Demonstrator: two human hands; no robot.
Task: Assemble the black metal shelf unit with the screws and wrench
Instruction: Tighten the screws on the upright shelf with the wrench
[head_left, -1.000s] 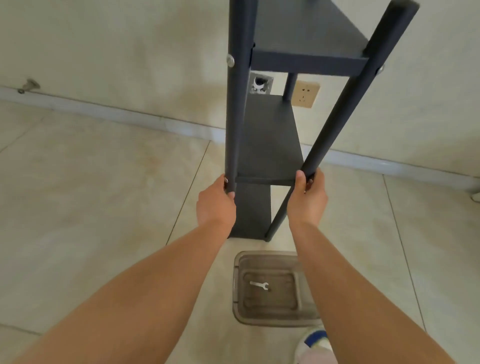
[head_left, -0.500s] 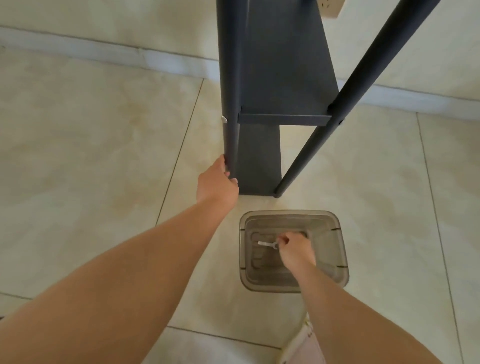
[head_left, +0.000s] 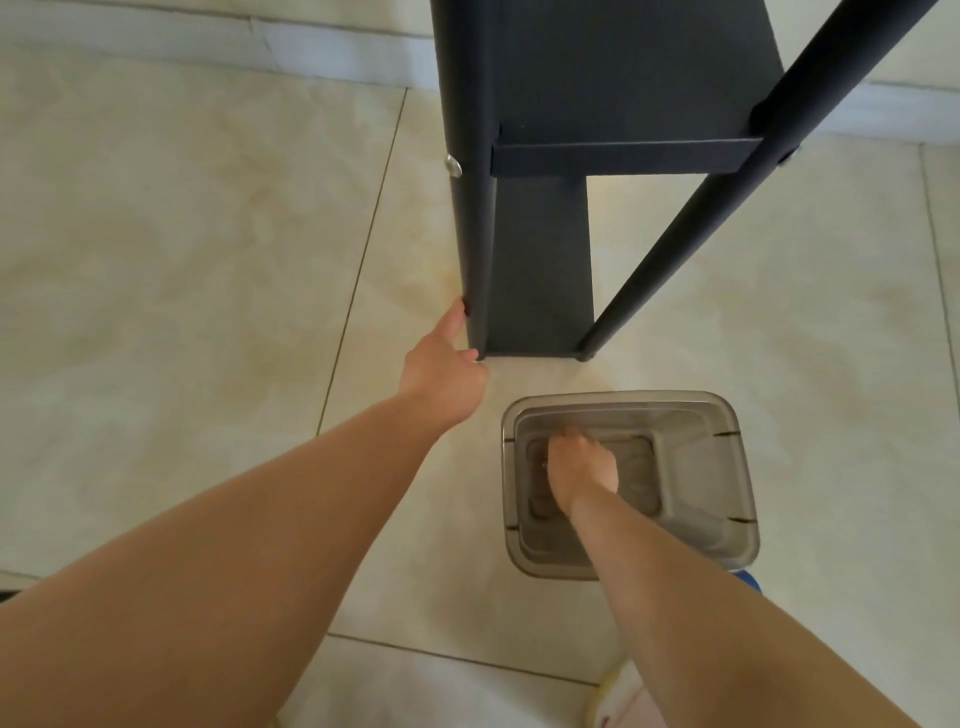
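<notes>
**Right hand down in the tub, left hand on the shelf leg**

A translucent grey plastic tub (head_left: 691, 467) sat on the tiled floor (head_left: 182, 249), just in front of the foot of the black metal shelf unit (head_left: 545, 260). The tub had rounded corners and a raised inner step along its right side. The right hand (head_left: 582, 465) was down inside it, over the left part of the bottom, knuckles up and fingers bent downward. The hand covered whatever lay beneath it, so the tub's contents could not be made out, and whether the fingers had closed on anything could not be told. The wrench was not visible.

The shelf unit stood upright on the floor near the wall's skirting. Two round front legs ran down to the floor, the right one (head_left: 727, 208) slanting across the view, with a flat dark panel between them and a shelf board higher up. A silver screw head (head_left: 453, 165) showed on the outer side of the left front leg (head_left: 472, 234), level with the shelf board's front edge.

The left hand (head_left: 441, 374) reached forward with the arm nearly straight. Its grip was on the lowest part of that left leg: the thumb lay up along the leg's outer side, and the fingers curled round toward the leg's base.

A light-coloured shoe (head_left: 618, 701) showed at the bottom edge, beside the right forearm.
</notes>
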